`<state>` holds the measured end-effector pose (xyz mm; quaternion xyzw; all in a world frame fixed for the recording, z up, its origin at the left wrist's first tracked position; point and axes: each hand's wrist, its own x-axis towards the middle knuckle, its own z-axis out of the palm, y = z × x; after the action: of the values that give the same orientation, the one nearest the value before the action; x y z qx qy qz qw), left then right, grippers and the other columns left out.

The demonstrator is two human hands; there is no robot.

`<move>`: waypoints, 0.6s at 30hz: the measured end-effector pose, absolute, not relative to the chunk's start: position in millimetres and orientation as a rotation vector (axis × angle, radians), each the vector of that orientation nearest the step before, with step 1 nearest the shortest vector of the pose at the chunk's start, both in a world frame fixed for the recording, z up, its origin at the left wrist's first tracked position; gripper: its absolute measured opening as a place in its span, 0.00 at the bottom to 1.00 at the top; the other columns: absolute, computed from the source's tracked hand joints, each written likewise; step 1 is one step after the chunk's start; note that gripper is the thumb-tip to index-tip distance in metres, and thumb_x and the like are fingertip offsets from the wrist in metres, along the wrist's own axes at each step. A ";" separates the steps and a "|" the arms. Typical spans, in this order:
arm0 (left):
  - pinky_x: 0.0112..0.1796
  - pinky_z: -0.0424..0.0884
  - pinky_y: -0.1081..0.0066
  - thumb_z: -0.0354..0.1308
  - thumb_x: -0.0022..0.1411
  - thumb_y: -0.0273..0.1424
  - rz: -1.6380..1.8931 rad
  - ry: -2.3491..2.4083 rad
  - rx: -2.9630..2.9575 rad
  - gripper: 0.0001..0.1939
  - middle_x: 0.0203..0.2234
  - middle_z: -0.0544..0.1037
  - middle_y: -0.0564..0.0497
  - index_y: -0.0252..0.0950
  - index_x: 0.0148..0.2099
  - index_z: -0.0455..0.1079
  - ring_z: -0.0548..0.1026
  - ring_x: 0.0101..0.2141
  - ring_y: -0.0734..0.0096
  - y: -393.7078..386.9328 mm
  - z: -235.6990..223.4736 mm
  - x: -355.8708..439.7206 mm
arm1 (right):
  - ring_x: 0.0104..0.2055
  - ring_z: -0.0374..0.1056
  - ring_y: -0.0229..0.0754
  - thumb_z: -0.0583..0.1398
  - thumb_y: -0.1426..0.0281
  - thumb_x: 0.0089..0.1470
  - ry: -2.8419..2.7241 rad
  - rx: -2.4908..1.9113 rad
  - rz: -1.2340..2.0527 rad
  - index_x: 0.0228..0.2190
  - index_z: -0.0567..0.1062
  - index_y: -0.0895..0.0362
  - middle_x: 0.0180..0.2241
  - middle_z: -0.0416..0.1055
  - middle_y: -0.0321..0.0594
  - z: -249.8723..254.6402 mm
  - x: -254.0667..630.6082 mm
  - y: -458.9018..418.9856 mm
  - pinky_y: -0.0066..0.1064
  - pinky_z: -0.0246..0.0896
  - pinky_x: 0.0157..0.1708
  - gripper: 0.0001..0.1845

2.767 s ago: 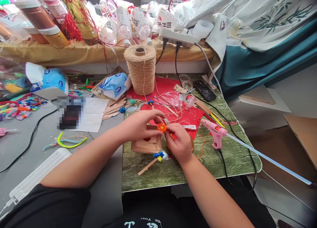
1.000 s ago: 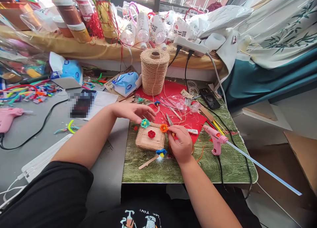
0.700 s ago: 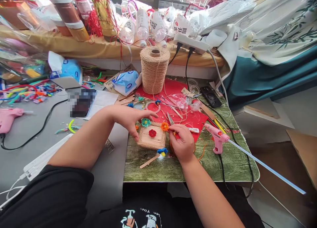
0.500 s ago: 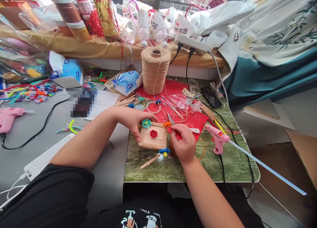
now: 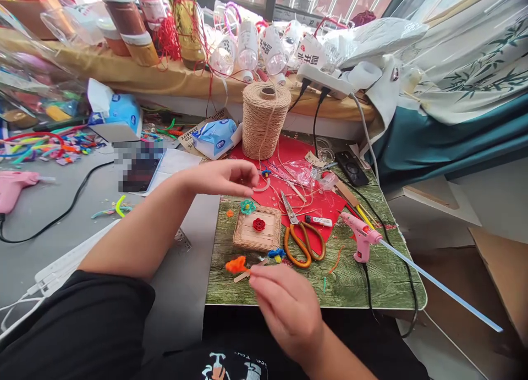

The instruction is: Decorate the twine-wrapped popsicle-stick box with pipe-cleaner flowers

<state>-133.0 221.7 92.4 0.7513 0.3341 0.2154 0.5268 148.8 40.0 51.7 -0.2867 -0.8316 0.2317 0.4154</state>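
Observation:
My right hand (image 5: 289, 308) pinches an orange fuzzy flower (image 5: 236, 264) by its end, over the front of the green board. Just beyond it lies a square twine-edged box (image 5: 258, 234) of wooden sticks, with a red rose (image 5: 259, 225) in its middle. A teal flower (image 5: 247, 206) sits at the box's far left corner, and a blue flower (image 5: 276, 254) lies by its near right corner. My left hand (image 5: 231, 176) hovers behind the box, fingers loosely curved and apart, nothing visible in them. Beneath the orange flower is a wooden stick (image 5: 243, 276).
Scissors (image 5: 303, 242) with brown handles lie right of the box. Farther right are a pink glue gun (image 5: 363, 237) with a long glue stick and a phone (image 5: 351, 168). A big twine spool (image 5: 266, 121) stands behind, on red paper (image 5: 330, 204). Another glue gun (image 5: 16, 188) is far left.
My left hand has let go of the box and risen away from it. My right hand has brought the orange flower from the box's far right corner down and left, uncovering the scissors.

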 end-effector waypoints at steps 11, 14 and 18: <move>0.29 0.76 0.73 0.75 0.57 0.40 -0.073 0.386 1.738 0.17 0.35 0.88 0.51 0.47 0.49 0.84 0.84 0.32 0.64 173.3 141.7 -111.2 | 0.39 0.82 0.47 0.63 0.82 0.60 -1.972 -0.773 0.483 0.51 0.78 0.48 0.44 0.84 0.47 28.1 128.3 24.8 0.39 0.82 0.34 0.22; 0.27 0.73 0.74 0.73 0.61 0.37 -0.128 0.332 1.815 0.10 0.32 0.86 0.52 0.47 0.46 0.84 0.82 0.30 0.68 172.9 138.6 -106.6 | 0.42 0.82 0.47 0.62 0.83 0.61 -1.946 -0.815 0.595 0.50 0.78 0.48 0.43 0.83 0.45 28.4 123.5 24.7 0.39 0.83 0.39 0.21; 0.28 0.73 0.74 0.73 0.60 0.33 -0.159 0.386 1.852 0.09 0.32 0.85 0.53 0.45 0.43 0.81 0.81 0.30 0.69 170.8 138.1 -106.6 | 0.42 0.81 0.45 0.61 0.82 0.63 -1.904 -0.820 0.756 0.47 0.78 0.49 0.41 0.82 0.42 32.9 118.4 25.6 0.36 0.82 0.40 0.18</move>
<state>-106.6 170.8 138.1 0.7929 0.1654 -0.0681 0.5825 118.4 25.6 32.9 -0.3316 -0.7703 0.3058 0.4508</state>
